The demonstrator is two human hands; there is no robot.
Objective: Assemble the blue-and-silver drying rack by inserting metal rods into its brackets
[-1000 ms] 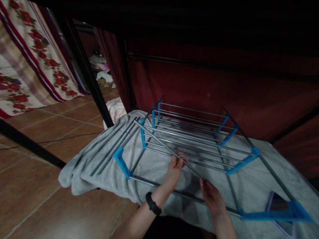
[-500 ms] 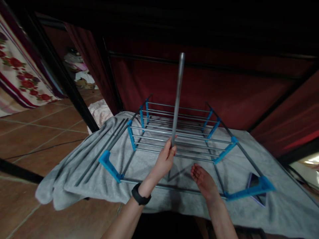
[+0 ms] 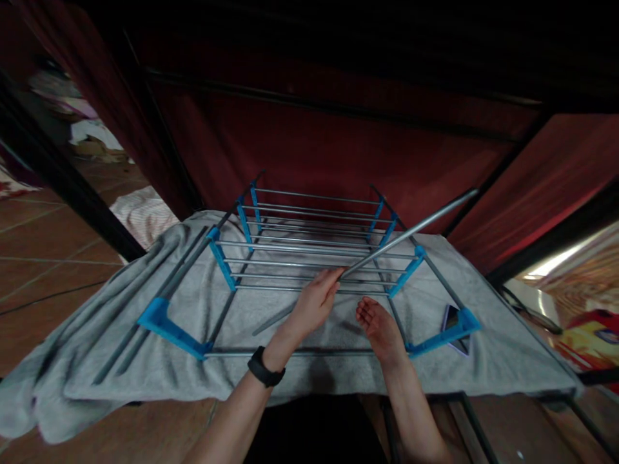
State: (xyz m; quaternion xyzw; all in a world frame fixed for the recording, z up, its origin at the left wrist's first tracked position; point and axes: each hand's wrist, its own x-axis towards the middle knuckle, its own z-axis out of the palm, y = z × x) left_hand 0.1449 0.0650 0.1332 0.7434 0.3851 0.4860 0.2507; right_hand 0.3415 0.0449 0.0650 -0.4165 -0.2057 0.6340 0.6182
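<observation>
The right hand (image 3: 380,330) hangs with its fingers half curled and loose, inside the rack's near frame. Beside it, the left hand (image 3: 315,301) closes around a rod (image 3: 406,236), hiding its middle; the rod slants over the rack (image 3: 405,276). Bare blanket (image 3: 512,351) spreads right of the rack, and loose rods (image 3: 116,353) line its left. A blue bracket (image 3: 442,336) partly covers the phone (image 3: 451,316). The far bars blur together.

Light: dim, near-black overhead | Glare: white streak, far right | Shadow: soft, on my grey blanket (image 3: 512,357) | Sheen: along the rod (image 3: 411,232) in my left hand (image 3: 315,301) | Edges: stretched, soft
</observation>
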